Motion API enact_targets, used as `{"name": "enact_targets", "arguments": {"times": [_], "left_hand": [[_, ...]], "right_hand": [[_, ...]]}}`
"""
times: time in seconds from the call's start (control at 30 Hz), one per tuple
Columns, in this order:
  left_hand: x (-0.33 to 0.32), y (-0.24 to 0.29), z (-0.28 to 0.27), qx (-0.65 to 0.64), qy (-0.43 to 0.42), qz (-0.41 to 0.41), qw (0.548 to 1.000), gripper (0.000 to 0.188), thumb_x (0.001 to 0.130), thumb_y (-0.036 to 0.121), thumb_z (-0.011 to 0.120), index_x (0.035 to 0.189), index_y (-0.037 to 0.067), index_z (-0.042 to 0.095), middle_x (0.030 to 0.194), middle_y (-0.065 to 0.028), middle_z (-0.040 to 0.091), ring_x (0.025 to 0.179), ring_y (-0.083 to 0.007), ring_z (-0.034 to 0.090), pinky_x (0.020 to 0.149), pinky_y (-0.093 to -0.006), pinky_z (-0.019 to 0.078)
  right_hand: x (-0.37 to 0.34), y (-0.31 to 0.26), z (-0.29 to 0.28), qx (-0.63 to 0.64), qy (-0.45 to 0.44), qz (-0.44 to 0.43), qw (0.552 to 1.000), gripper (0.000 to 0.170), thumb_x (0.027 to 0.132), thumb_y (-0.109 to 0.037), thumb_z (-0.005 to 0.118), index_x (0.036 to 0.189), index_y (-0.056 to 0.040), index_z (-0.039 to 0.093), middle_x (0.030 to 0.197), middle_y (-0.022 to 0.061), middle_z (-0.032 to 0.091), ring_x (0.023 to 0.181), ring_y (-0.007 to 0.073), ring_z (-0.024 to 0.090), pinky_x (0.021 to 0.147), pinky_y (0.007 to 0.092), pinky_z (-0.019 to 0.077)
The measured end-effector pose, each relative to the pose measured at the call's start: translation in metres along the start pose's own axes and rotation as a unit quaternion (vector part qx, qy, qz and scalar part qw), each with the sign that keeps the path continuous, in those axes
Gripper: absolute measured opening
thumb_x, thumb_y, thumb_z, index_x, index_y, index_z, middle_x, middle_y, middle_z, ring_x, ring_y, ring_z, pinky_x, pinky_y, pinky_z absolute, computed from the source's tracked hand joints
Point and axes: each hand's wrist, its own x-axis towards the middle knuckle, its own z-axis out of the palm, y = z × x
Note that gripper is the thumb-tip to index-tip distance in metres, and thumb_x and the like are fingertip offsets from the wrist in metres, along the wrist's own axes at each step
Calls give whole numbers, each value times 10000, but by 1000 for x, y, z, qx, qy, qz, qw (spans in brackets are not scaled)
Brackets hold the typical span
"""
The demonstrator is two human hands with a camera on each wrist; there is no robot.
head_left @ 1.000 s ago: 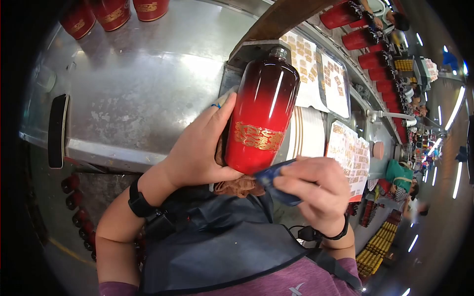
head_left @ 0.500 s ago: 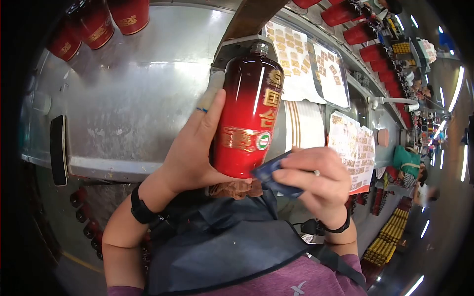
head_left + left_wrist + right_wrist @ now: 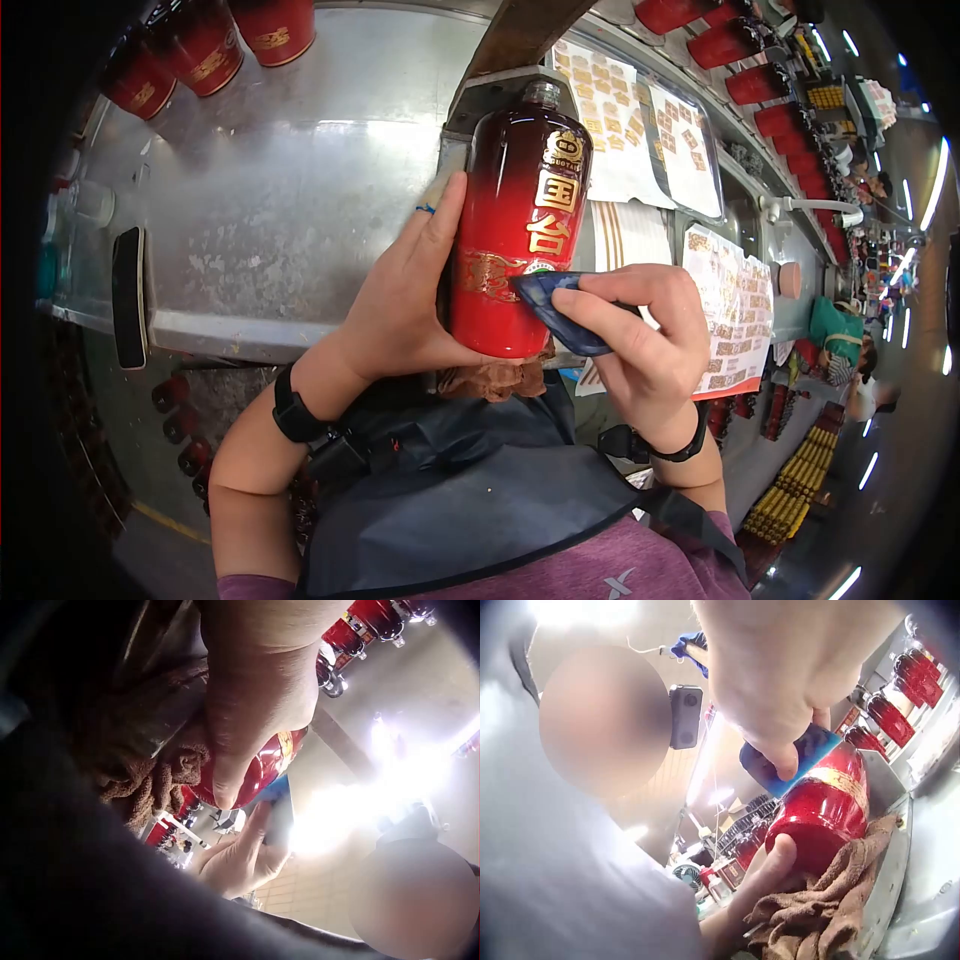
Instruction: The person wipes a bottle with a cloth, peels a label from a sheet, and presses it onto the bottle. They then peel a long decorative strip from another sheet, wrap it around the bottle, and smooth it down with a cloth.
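A glossy bottle [image 3: 490,215], dark at the shoulder and red below, lies with its clear neck pointing away from me. Gold characters and a gold patterned band [image 3: 487,275] decorate its side. My left hand [image 3: 395,290] holds it from the left, the thumb along the base and other fingers partly hidden. A flat dark blue scraper [image 3: 578,322] is pinched between thumb and fingers of my right hand [image 3: 650,340]; its edge meets the bottle at the round emblem beside the band. In the right wrist view, a brown towel [image 3: 802,922] lies bunched under the bottle's base.
Sheets of gold decals [image 3: 605,120] lie right of the bottle, with another sheet [image 3: 735,310] nearer me. Red bottles [image 3: 205,50] stand at the back left of the metal table [image 3: 260,220]. A black oblong object [image 3: 130,295] sits at its left edge.
The bottle has turned, bringing the gold characters into view. My right hand has moved the scraper from beside the bottle's base up onto the emblem. My left hand keeps its hold.
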Motion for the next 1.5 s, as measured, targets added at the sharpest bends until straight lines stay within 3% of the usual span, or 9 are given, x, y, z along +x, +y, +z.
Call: {"name": "enact_targets", "arguments": {"times": [0.1, 0.53, 0.87, 1.0, 1.17, 1.3, 1.37, 1.43, 1.5], "left_hand": [[-1, -2, 2, 4, 6, 2, 1000, 1412, 539, 455, 955, 1548, -73, 120, 1331, -218, 534, 1087, -368, 584, 939, -434, 492], [1, -3, 3, 8, 13, 11, 1000, 1386, 541, 432, 959, 1543, -62, 139, 1438, -273, 453, 1245, -426, 533, 1027, -466, 464], [3, 2, 0, 15, 7, 1, 1000, 1343, 558, 387, 955, 1544, -56, 157, 1347, -236, 533, 1151, -395, 584, 953, -451, 502], [1, -2, 2, 30, 11, 8, 999, 1331, 565, 380, 947, 1544, -60, 158, 1344, -234, 538, 1149, -393, 586, 951, -447, 503], [5, 2, 2, 36, 28, 22, 999, 1315, 566, 378, 943, 1540, -65, 177, 1325, -229, 554, 1147, -388, 587, 948, -443, 501], [0, -3, 0, 17, -4, -7, 1000, 1325, 570, 379, 948, 1539, -70, 166, 1360, -228, 529, 1152, -387, 579, 948, -441, 496], [1, 0, 0, 9, -22, -10, 1000, 1328, 574, 372, 949, 1541, -72, 154, 1375, -227, 517, 1160, -386, 573, 952, -439, 492], [1, 2, -1, 10, -37, -32, 999, 1334, 578, 349, 952, 1544, -72, 133, 1414, -227, 479, 1213, -384, 537, 998, -441, 467], [0, -2, 3, -12, -35, -20, 999, 1342, 568, 309, 959, 1551, -62, 123, 1434, -222, 457, 1271, -377, 498, 1053, -440, 429]], "right_hand": [[3, -9, -2, 25, -45, -39, 998, 396, 626, -85, 733, 1019, -104, 776, 897, 57, 664, 771, 226, 646, 661, 313, 519], [3, -1, 4, -4, 5, -67, 998, 371, 628, -122, 687, 988, -96, 774, 865, 40, 651, 749, 203, 643, 602, 296, 516], [3, 3, 5, -5, 15, -70, 997, 366, 623, -135, 686, 978, -81, 761, 875, 62, 655, 721, 216, 648, 608, 312, 526], [-1, -14, 2, 72, -23, -86, 993, 372, 619, -129, 699, 982, -78, 763, 859, 64, 656, 739, 212, 648, 606, 313, 525], [-3, -10, 5, 33, -4, -36, 999, 382, 609, -31, 732, 987, -72, 774, 839, 63, 661, 750, 215, 644, 621, 310, 509], [-10, -19, 3, 101, -19, -51, 993, 396, 627, -92, 760, 1022, -70, 752, 826, 50, 648, 717, 199, 637, 608, 300, 509], [-5, -12, -7, 152, -32, 123, 980, 331, 704, -80, 809, 1025, -54, 732, 808, 69, 652, 691, 200, 636, 609, 306, 506], [-7, 2, 9, 189, 58, 227, 954, 295, 773, -136, 834, 1012, -32, 695, 816, 91, 673, 664, 182, 628, 628, 285, 502], [-20, 10, 24, 336, 67, 348, 873, 304, 790, -152, 834, 1017, -19, 682, 807, 58, 672, 686, 112, 607, 636, 267, 494]]}}
